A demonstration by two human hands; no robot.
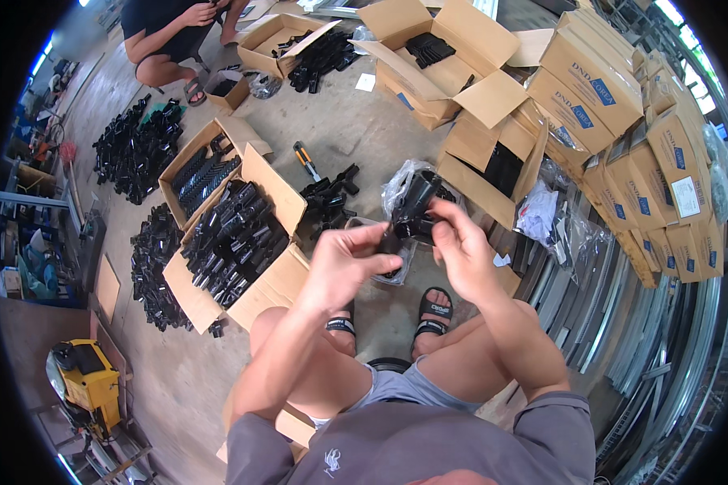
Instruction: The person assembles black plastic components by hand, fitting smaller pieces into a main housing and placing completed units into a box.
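Observation:
In front of my knees, my right hand [463, 249] is closed on a glossy black plastic fitting [416, 204] with a tube-shaped body. My left hand [349, 263] pinches a small dark piece at the fitting's lower left end; the fingertips partly hide it. Whether that piece is separate or joined to the fitting, I cannot tell. Below the hands, a clear plastic container [398, 271] with dark small parts shows in part. A pile of similar black fittings [328, 198] lies beyond my left hand, beside an orange-and-black handled tool [306, 160].
An open carton [279, 279] full of black fittings stands at left, with loose heaps [140, 148] beyond it. More open cartons [481, 36] are ahead. Stacked boxes [578, 89] and metal profiles [623, 323] fill the right. Another person [166, 40] sits far left.

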